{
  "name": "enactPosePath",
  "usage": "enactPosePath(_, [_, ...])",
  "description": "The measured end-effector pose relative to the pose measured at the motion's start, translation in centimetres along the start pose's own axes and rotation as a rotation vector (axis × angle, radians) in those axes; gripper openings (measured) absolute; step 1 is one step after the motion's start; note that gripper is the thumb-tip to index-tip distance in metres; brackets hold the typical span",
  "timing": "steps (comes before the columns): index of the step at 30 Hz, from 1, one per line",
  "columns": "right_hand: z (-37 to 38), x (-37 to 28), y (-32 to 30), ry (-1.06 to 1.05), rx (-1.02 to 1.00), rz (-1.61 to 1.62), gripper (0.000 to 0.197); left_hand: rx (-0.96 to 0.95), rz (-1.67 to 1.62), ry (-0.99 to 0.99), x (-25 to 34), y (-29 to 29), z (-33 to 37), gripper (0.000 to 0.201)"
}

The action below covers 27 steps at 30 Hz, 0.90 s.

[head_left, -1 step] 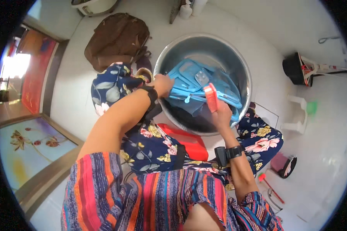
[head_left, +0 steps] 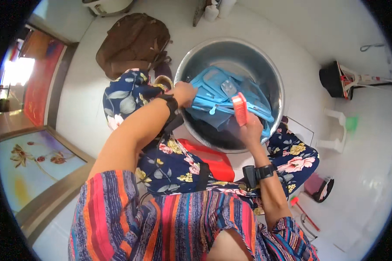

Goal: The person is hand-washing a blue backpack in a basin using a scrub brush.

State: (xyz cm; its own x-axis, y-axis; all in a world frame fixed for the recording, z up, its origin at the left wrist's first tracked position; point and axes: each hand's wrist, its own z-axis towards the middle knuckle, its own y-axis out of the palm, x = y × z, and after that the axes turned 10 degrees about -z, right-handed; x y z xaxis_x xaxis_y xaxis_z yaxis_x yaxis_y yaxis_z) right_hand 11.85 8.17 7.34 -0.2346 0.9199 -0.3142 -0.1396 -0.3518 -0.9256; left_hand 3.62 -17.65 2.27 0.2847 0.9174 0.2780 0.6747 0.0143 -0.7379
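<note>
A light-blue zippered bag with a grey patch lies partly folded in a round metal basin between my knees. My left hand is closed on the bag's left edge, at the basin's rim. In my right hand is a red scrub brush, held upright over the bag's near right side. My fingers wrap its lower end. The lower part of the bag sinks into the dark bottom of the basin, and mesh or cloth shows at its right.
A brown backpack lies on the floor at far left. Just before me is a red plastic item. To the right are a black bin-like container, a white stool and a red-handled tool. A doorway opens at left.
My left hand and the bag's edge have shifted very slightly. The brush has moved a touch to the right and up.
</note>
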Motion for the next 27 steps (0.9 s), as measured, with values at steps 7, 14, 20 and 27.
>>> enactPosePath(7, [1.6,1.2,-1.2,0.209,-0.006,0.240,0.016,0.231,-0.586,0.181,-2.2,-4.1,0.4,0.042])
enactPosePath(14, [4.2,1.5,-7.7,0.295,0.031,0.424,0.014,0.281,-1.032,0.328,-0.3,-11.2,-1.6,0.047])
enactPosePath(20, [6.0,4.8,-8.2,0.552,-0.039,0.625,0.014,0.632,-1.556,0.058,-2.0,-6.3,2.2,0.048])
enactPosePath(27, [3.6,11.3,-2.1,0.847,0.094,0.925,0.014,0.193,-1.995,-0.411,2.1,-0.7,7.3,0.064])
